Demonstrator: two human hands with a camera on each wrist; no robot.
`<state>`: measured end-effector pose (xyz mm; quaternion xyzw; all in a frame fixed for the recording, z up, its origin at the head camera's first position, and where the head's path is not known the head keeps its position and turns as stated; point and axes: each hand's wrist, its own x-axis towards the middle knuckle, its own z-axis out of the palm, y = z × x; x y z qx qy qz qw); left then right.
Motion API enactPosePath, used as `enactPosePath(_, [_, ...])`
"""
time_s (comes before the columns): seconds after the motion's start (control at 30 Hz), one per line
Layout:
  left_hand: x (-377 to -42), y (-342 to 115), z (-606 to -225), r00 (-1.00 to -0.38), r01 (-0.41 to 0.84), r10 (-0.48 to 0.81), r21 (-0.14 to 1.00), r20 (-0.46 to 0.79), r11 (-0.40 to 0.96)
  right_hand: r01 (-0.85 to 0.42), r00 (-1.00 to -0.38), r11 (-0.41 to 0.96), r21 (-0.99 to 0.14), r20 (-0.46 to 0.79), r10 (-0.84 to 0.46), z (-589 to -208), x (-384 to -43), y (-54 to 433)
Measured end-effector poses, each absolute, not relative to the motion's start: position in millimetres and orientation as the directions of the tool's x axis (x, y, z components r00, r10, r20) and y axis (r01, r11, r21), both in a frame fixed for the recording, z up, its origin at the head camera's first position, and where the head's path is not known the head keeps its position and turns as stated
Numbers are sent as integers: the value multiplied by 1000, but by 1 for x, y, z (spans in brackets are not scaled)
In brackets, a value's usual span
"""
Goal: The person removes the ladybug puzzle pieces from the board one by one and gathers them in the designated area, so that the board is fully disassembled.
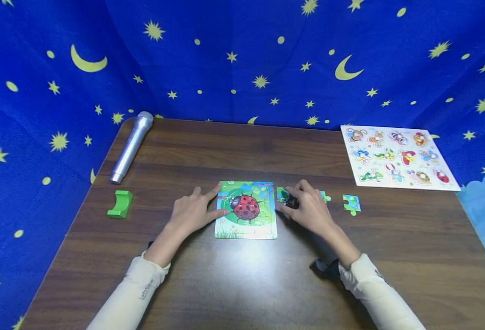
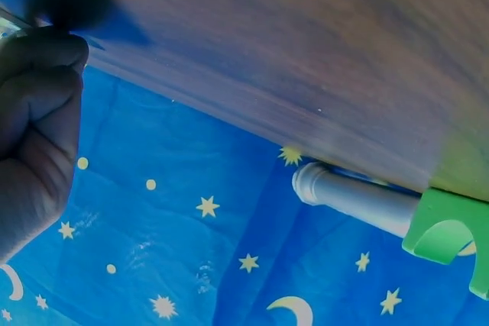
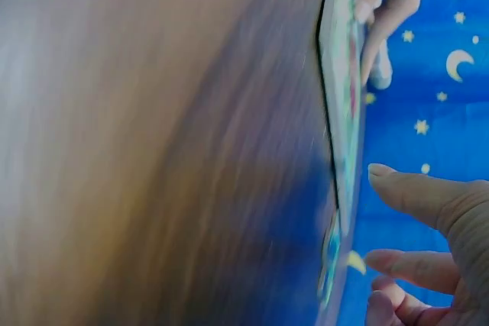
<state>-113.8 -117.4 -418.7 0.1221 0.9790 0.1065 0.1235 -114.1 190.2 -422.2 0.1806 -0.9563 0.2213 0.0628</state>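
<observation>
A ladybug jigsaw puzzle (image 1: 246, 229) lies flat in the middle of the table. My left hand (image 1: 190, 211) rests at its left side, thumb on the picture and index finger at the top left corner. Just right of the puzzle, my right hand (image 1: 310, 208) is over several loose puzzle pieces (image 1: 282, 194), partly covering them. In the right wrist view its thumb and fingers (image 3: 416, 265) stand apart, with nothing visible between them. Farther right lies a single puzzle piece (image 1: 352, 203). The left wrist view shows the left hand (image 2: 38, 124) only in part.
A silver toy microphone (image 1: 131, 149) lies at the back left, with a green arched block (image 1: 121, 204) in front of it. At the back right lies a white board with insect pictures (image 1: 399, 158). A blue star-patterned cloth (image 1: 226, 68) hangs behind the wooden table (image 1: 242, 284).
</observation>
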Motion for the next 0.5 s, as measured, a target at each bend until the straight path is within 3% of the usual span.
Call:
enactPosePath(0.27, [-104, -107, -416, -955, 225, 265, 252, -134, 941, -419, -908, 817, -396, 169, -384, -425, -103, 165])
enactPosePath(0.5, [-83, -79, -415, -942, 295, 320, 195, -106, 935, -403, -915, 825, -395, 190, -356, -426, -95, 150])
